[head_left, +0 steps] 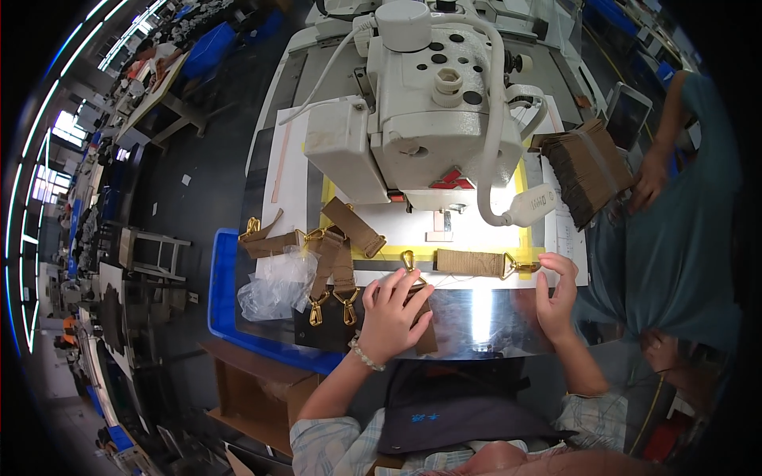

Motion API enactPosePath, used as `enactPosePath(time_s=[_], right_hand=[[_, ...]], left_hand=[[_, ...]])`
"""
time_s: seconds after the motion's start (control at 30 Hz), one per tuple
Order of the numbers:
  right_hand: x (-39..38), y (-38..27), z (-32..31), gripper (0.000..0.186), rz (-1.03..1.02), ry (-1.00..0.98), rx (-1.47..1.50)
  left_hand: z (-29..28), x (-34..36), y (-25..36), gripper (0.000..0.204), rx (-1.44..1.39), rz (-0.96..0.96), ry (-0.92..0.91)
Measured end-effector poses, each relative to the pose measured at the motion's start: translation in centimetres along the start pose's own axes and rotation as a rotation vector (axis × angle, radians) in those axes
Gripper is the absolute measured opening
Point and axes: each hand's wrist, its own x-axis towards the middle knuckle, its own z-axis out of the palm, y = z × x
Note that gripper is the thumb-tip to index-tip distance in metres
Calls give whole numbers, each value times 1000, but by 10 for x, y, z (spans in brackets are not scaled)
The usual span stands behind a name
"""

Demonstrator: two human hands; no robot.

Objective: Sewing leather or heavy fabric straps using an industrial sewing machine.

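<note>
A short brown webbing strap (470, 262) lies flat on the white plate under the sewing machine head (432, 119). Its gold snap hook (524, 267) points right. Beside that hook is my right hand (558, 297), thumb and fingers apart, fingertips at the hook's end; whether they touch cannot be told. My left hand (393, 313), fingers spread, rests over another strap (427, 337) at the table's near edge, mostly covering it. A gold hook (408, 260) shows just beyond its fingertips. Left of it lie several brown straps (343, 266) with gold hooks, loosely overlapping.
Crumpled clear plastic (274, 289) lies by the strap pile, over a blue tray (221, 293). At right, a bundle of brown strips (587, 170) sits near another person's hand (651, 182). A cardboard box (254, 389) stands below the table's left side.
</note>
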Motion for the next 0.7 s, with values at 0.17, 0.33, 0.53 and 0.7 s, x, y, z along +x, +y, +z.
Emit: enactPosePath(time_s=[0.17,0.33,0.53,0.7], right_hand=[[-10,-1,8,24,16,31,78],[-11,-5,5,23,-247,86,-18],[-22,-24,-1,24,-386,-15,-67],[-26,-33,-5,27,-529,-21,-164]], left_hand=[[-5,-12,-4,41,45,-141,64],[-17,-36,-12,38,20,-111,234],[-35,-79,-32,29,-33,-246,337],[-29,-81,-27,26,-58,-268,289]])
